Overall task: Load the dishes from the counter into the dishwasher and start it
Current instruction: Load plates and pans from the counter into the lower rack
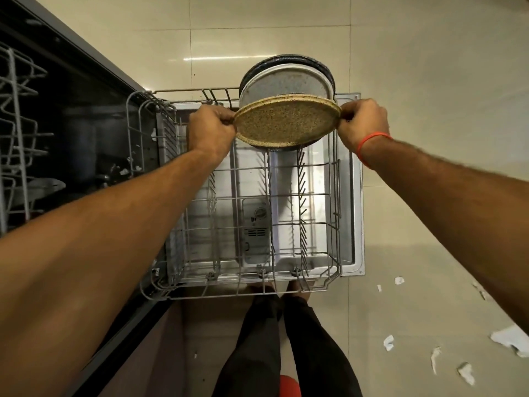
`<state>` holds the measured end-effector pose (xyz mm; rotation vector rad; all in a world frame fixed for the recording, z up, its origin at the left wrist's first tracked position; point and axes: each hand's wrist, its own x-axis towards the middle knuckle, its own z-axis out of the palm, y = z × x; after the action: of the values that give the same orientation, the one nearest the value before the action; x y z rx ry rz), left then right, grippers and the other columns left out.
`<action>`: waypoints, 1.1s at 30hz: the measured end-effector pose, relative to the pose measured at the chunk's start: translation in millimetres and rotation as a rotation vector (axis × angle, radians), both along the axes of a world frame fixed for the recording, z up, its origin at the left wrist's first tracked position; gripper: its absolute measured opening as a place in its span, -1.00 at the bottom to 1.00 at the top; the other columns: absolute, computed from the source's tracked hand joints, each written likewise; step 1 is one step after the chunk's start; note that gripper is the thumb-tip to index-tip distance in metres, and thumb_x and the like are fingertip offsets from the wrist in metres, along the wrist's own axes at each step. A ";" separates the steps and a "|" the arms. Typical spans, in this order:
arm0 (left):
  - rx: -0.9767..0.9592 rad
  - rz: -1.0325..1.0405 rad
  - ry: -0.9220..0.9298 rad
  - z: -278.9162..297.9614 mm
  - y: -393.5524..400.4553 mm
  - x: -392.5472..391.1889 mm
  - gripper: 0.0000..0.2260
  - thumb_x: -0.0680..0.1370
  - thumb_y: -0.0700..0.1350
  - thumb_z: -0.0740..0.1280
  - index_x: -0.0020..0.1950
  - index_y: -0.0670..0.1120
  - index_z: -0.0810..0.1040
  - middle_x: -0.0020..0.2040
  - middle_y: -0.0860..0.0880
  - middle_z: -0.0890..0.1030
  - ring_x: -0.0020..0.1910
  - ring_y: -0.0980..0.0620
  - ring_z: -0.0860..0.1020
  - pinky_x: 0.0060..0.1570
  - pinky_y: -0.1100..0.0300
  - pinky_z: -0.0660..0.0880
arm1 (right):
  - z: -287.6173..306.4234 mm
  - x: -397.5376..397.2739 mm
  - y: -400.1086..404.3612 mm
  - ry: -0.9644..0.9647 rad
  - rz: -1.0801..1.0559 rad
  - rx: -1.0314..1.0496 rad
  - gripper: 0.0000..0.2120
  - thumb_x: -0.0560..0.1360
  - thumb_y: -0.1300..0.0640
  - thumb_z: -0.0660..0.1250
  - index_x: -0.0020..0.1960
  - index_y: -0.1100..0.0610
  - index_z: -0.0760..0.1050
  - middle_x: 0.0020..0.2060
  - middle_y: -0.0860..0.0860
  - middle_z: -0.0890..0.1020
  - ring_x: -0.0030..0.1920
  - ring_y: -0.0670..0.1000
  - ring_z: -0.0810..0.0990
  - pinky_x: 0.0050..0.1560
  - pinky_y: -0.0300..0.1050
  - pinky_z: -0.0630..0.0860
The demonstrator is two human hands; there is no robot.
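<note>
Loading a speckled plate point(287, 120) into the pulled-out lower rack point(335, 179) of the dishwasher

Two plates, a pale plate point(286, 81) and a dark plate point(286, 59), already stand at the far end of the rack; most of the tines are still free, the counter is not visible, and starting is not yet done, so I judge the task is in an early part. The left hand point(211, 130) and the right hand point(363, 121) each pinch one side of the speckled plate's rim with curled fingers, holding it just before the pale plate
</note>
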<state>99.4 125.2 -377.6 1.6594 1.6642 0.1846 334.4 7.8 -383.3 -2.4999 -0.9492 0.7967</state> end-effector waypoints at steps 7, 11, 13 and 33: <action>-0.022 -0.013 0.028 -11.4 4.2 7.9 -0.81 0.54 -0.18 0.49 0.15 -0.06 0.72 0.07 0.05 0.72 0.00 0.14 0.62 0.17 0.21 0.58 | -14.0 -3.0 2.2 0.026 -0.015 -0.029 -0.80 0.54 0.23 0.36 0.10 0.09 0.70 -0.03 0.07 0.73 0.02 0.07 0.66 0.20 -0.01 0.59; -0.066 -0.112 0.092 -17.1 5.0 9.8 -0.80 0.57 -0.16 0.45 0.19 -0.06 0.70 0.09 0.03 0.71 -0.01 0.10 0.60 0.13 0.21 0.56 | -22.5 -5.5 6.5 0.026 0.005 -0.076 -0.78 0.53 0.21 0.35 0.10 0.05 0.69 -0.03 0.06 0.72 0.02 0.07 0.65 0.18 0.04 0.61; -0.092 -0.150 0.106 -20.9 3.0 11.1 -0.79 0.58 -0.13 0.45 0.21 -0.06 0.68 0.12 0.00 0.70 0.07 0.05 0.63 0.14 0.19 0.55 | -25.9 -6.6 7.7 0.032 0.012 -0.105 -0.77 0.51 0.19 0.35 0.12 0.03 0.68 0.00 0.07 0.71 0.04 0.09 0.65 0.19 0.06 0.60; -0.250 -0.108 -0.044 -1.5 -35.1 -14.0 -0.50 0.60 -0.13 0.41 0.54 0.01 0.39 0.42 -0.04 0.52 0.19 0.06 0.54 0.07 0.18 0.54 | 13.1 -33.4 -18.5 0.196 0.006 -0.136 -0.48 0.57 0.10 0.36 0.51 0.02 0.34 0.29 0.13 0.57 0.28 0.17 0.54 0.28 -0.06 0.45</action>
<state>85.4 90.1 -379.2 1.5395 1.4940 -0.0394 301.0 -10.8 -370.2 -2.4747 -0.8611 1.1195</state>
